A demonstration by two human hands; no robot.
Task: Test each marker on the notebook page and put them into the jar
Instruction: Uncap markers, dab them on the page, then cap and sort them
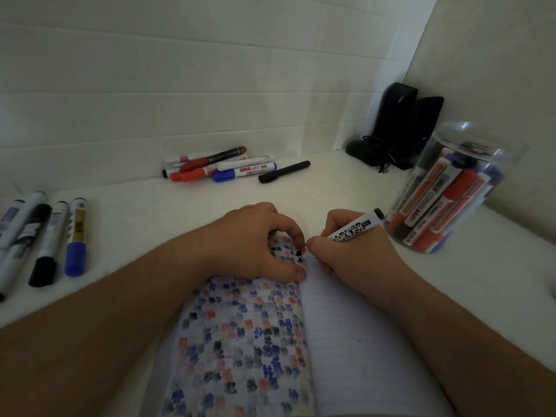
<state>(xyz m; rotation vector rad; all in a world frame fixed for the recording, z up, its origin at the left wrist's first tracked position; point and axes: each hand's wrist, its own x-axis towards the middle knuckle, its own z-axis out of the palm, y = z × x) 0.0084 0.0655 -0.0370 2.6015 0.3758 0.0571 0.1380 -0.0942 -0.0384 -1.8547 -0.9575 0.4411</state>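
An open notebook [346, 341] lies in front of me; its left page is full of coloured marks, its right page is lined and mostly bare. My right hand [346, 260] grips a white marker [355, 227] with a black end, its tip down at the top of the right page by a few small marks. My left hand [255, 242] rests on the top of the left page, fingers curled, thumb on the paper. A clear jar [451, 191] with several red, blue and black markers stands at the right.
A heap of loose markers [222, 167] and a black pen [284, 172] lie by the back wall. Several more markers [45, 233] lie in a row at the left. Black speakers [400, 124] with a cable sit in the back right corner.
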